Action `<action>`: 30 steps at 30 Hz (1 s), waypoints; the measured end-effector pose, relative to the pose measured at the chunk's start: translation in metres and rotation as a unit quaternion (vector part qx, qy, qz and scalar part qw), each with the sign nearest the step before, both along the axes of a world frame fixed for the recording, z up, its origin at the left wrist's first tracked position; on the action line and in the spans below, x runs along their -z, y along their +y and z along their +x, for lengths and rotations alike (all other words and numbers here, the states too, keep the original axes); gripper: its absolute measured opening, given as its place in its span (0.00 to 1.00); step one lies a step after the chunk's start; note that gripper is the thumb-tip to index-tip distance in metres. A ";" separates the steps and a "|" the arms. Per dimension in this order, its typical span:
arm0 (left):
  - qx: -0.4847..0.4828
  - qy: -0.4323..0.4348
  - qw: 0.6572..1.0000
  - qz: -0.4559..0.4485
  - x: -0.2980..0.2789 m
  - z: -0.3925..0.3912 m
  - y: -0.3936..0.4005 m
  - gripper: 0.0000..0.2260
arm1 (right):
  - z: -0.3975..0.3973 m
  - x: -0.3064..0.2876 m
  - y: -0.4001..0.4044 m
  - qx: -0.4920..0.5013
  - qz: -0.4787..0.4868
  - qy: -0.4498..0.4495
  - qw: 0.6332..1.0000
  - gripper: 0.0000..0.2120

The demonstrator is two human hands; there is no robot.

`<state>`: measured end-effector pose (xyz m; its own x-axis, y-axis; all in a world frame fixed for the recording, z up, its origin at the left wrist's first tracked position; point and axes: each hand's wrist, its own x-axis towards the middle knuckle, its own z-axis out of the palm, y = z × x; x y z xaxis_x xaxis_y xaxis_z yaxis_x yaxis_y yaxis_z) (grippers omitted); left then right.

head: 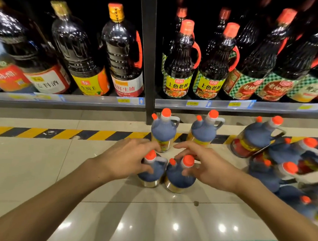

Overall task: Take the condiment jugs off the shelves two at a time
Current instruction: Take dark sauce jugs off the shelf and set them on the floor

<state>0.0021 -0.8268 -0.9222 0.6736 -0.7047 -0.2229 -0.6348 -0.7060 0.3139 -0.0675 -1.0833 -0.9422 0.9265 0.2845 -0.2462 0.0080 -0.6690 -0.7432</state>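
Setting pair on floor tiles | left hand (128, 159) curled round left jug (151, 174) | right hand (205, 166) fingers round right jug (179, 177) | jugs side by side, upright | I'd release squarely, clear of front jugs (164, 133).

We see two bare forearms reaching in from the lower corners, with no sleeve, cuff or glove on either. Our bare left hand (128, 159) and bare right hand (205, 168) carry no ring, and neither wrist bears a watch or band. Each hand shows slim fingers and short, unpainted nails.
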 end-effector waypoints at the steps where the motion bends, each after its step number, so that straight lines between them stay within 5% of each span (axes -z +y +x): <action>1: -0.018 0.012 0.999 -0.023 0.004 -0.002 0.004 0.26 | -0.004 0.003 -0.003 0.023 0.019 0.006 1.000 0.31; 6: -0.174 0.092 0.961 -0.192 0.040 -0.025 0.030 0.37 | -0.032 0.035 -0.020 0.100 0.039 0.035 0.994 0.35; 11: -0.186 0.123 0.962 -0.158 0.078 -0.036 0.041 0.37 | -0.053 0.069 -0.016 0.101 0.068 0.096 0.988 0.35; 18: -0.227 0.212 0.921 -0.233 0.098 -0.032 0.019 0.35 | -0.040 0.098 -0.006 0.142 0.114 0.104 0.978 0.42; 30: -0.240 0.213 0.925 -0.202 0.101 -0.020 0.019 0.33 | -0.027 0.102 -0.010 0.156 0.188 0.101 0.964 0.41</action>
